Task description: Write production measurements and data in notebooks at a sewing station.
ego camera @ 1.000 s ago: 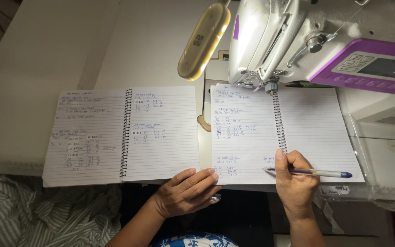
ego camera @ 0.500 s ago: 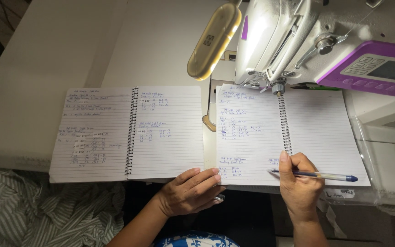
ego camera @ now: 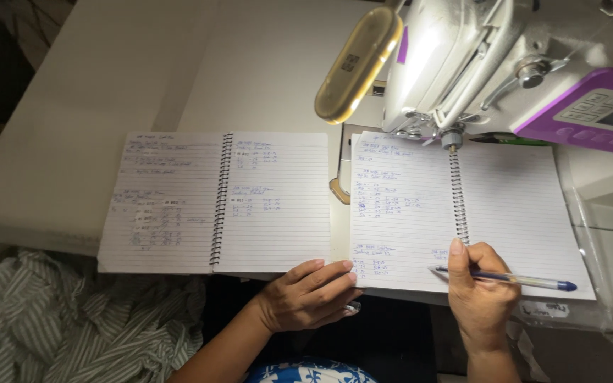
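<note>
Two open spiral notebooks lie side by side on a white table. The left notebook [ego camera: 216,202] has blue handwriting on both pages. The right notebook [ego camera: 462,216] has writing on its left page only. My right hand [ego camera: 482,294] grips a blue pen [ego camera: 512,279], its tip on the lower part of the right notebook's written page. My left hand [ego camera: 310,294] rests, fingers together, on the table's front edge, touching the bottom corners of both notebooks.
A white sewing machine [ego camera: 505,64] with a purple control panel [ego camera: 597,110] overhangs the top of the right notebook. A yellowish oval lamp [ego camera: 357,64] juts out to its left. Striped grey-white fabric [ego camera: 72,326] lies bunched at lower left. The white table [ego camera: 108,85] extends back.
The view has drifted slightly, so the notebooks sit a little further right and lower in frame. Both hands keep their places; the pen stays on the page.
</note>
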